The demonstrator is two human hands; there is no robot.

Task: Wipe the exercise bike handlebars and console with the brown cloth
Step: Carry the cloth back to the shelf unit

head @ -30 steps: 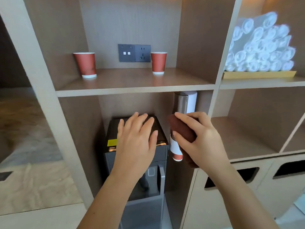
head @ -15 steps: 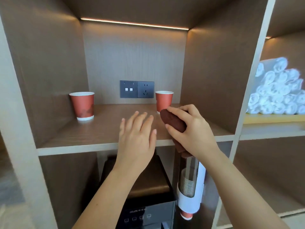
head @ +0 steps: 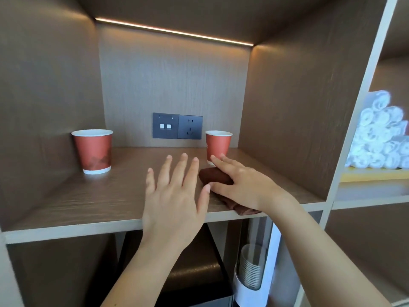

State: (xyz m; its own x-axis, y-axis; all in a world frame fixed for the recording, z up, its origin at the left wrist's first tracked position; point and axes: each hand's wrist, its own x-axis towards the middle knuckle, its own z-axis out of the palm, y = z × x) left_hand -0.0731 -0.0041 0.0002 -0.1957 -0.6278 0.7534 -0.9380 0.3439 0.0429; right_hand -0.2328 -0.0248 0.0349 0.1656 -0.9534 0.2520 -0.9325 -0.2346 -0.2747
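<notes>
The brown cloth [head: 214, 177] is rolled up and lies on the wooden shelf [head: 115, 196], near the shelf's front right, one end hanging over the edge. My right hand [head: 241, 185] rests on it, thumb and fingers around the roll. My left hand [head: 174, 196] hovers flat just left of the cloth, fingers spread, holding nothing. No exercise bike is in view.
Two red paper cups stand on the shelf, one at the left [head: 93, 151], one [head: 218, 144] just behind my right hand. A wall socket [head: 177, 125] is on the back panel. Rolled white towels [head: 382, 138] fill the right compartment. A cup dispenser [head: 252, 269] hangs below.
My view has risen from the lower compartment to the cup shelf. My right hand carried the cloth up and set it down on the shelf; my left hand followed beside it.
</notes>
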